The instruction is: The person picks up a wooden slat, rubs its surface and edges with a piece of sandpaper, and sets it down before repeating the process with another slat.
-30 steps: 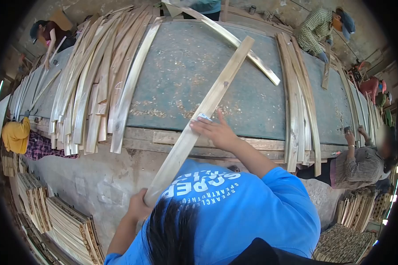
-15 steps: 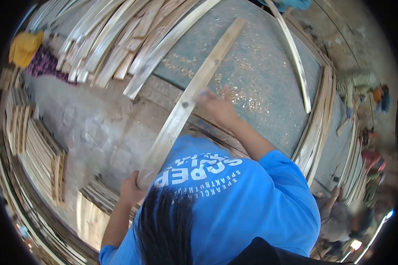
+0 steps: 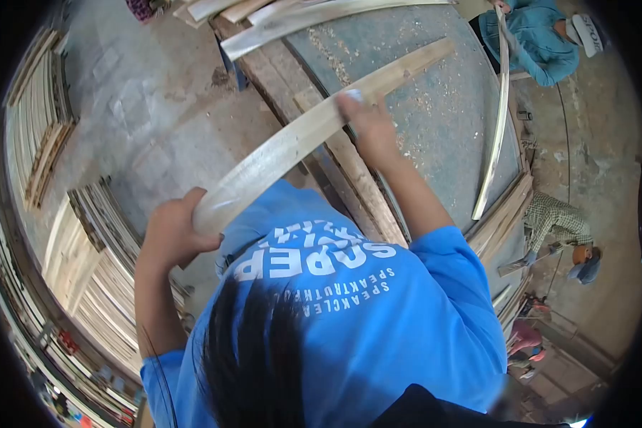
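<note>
The left hand (image 3: 172, 232) curls its fingers round the slat's (image 3: 299, 135) near end, lifting it clear of the body. The right hand (image 3: 369, 127) lies farther along, fingers together and flat on top, seemingly to press it steady. A white bit shows at the fingertips. The slat's far end rests on the table (image 3: 446, 125), which bears its weight.
</note>
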`<state>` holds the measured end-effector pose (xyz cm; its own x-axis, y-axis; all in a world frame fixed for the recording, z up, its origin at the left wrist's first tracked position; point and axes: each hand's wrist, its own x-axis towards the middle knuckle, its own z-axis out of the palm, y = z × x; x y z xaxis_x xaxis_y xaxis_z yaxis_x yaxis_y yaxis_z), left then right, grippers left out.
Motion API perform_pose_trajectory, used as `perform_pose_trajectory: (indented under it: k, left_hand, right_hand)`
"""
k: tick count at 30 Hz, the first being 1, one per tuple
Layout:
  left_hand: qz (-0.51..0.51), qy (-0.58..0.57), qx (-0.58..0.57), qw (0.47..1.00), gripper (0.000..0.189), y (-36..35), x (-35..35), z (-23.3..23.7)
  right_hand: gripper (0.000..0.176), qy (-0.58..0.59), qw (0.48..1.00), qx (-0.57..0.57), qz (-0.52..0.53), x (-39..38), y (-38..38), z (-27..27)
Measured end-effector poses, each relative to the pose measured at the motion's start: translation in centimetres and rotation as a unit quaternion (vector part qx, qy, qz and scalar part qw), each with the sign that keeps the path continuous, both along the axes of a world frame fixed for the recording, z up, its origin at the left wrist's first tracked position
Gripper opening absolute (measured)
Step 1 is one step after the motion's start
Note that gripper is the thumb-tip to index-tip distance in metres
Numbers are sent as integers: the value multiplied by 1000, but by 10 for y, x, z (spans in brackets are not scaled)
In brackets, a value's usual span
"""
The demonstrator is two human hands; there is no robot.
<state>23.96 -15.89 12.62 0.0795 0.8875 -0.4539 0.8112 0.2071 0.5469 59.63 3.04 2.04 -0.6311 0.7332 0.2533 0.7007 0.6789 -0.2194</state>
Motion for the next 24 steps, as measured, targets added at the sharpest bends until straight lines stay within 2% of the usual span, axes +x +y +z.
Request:
perform_pose_trajectory:
  k: [1, 3, 4, 5, 6, 7, 8, 9, 11, 13, 15, 16, 17, 19, 21, 23, 24]
  left_hand:
    - [7, -9, -13, 1000, 64, -11, 11, 3]
    - [8, 1, 15, 1000, 62, -21, 18, -1]
    - [13, -1, 9, 1000, 62, -25, 22, -1]
    - [19, -3, 4, 1000, 63, -28, 26, -1]
    - [22, -4, 1, 1000, 63, -32, 31, 1]
    - [28, -12, -9, 999, 63, -35, 37, 4]
    - [35, -20, -19, 999, 63, -39, 42, 6]
    - [37, -21, -22, 999, 63, -44, 46, 5]
    - [32, -17, 19, 999, 62, -54, 55, 1]
    - [38, -22, 21, 999, 61, -61, 63, 0]
    - [45, -28, 25, 998, 60, -67, 71, 2]
    - [54, -38, 16, 998, 60, -70, 75, 4]
    - [61, -49, 8, 997, 60, -72, 78, 6]
    - [65, -49, 4, 997, 60, -76, 85, 8]
    - [64, -51, -4, 997, 60, -80, 92, 9]
    - [79, -51, -7, 996, 60, -84, 99, 11]
    - [78, -50, -7, 996, 60, -86, 101, 10]
  right_hand:
    - [41, -6, 1000, -7, 12, -2, -18, 7]
    - [44, -17, 987, -12, 159, -5, -36, 15]
    - [55, 81, 957, -264, -91, 2, -20, -3]
    - [55, 80, 956, -266, -90, 17, -12, -13]
    - [56, 30, 990, -121, -60, 22, -10, -5]
    - [56, -20, 999, 26, -28, 25, -12, 2]
    - [58, -23, 999, 13, 21, 20, -29, 3]
    - [58, -23, 999, 10, 23, 18, -47, 9]
    - [60, -2, 992, -32, 124, 18, -73, 17]
    - [60, -16, 995, 3, 102, 37, -45, 4]
    - [56, -6, 999, 7, -35, 47, -35, 5]
    - [57, -7, 999, 46, 9, 46, -46, 2]
    - [57, -8, 999, 45, 10, 45, -60, 2]
    - [59, 6, 995, 20, 98, 43, -85, 10]
    - [62, -19, 996, 20, 82, 62, -61, -2]
    - [70, -3, 999, 9, -46, 67, -49, 3]
    - [70, -12, 999, 47, -15, 66, -58, -4]
